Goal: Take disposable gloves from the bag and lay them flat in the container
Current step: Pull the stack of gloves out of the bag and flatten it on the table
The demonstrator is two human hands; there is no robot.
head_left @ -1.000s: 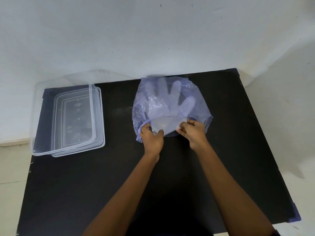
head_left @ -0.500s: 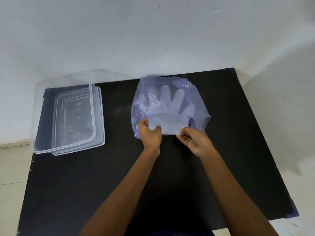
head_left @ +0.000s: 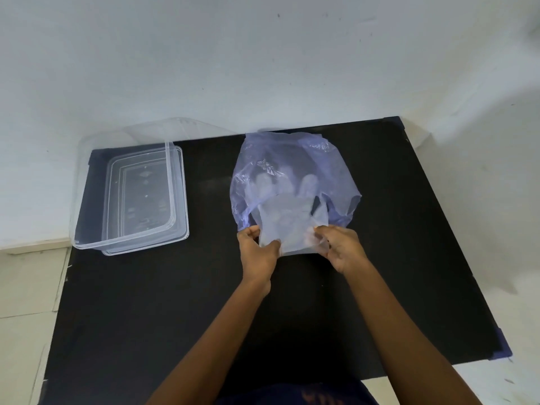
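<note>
A thin blue plastic bag [head_left: 292,165] lies at the back middle of the black table. A clear disposable glove [head_left: 289,220] sticks halfway out of its near opening, cuff toward me, fingers still inside the bag. My left hand [head_left: 258,252] pinches the cuff's left corner. My right hand [head_left: 340,248] pinches the cuff's right corner. A clear rectangular container [head_left: 87,200] stands at the back left, a lid [head_left: 178,241] lying under it.
The black table [head_left: 175,317] reaches the white wall [head_left: 263,68] at the back. Its right edge runs diagonally at the right, with light floor beyond. Tiled floor shows past the left edge.
Both hands have drawn the glove's cuff toward me, so more of the glove is outside the bag than a second ago. The bag itself has stayed in place.
</note>
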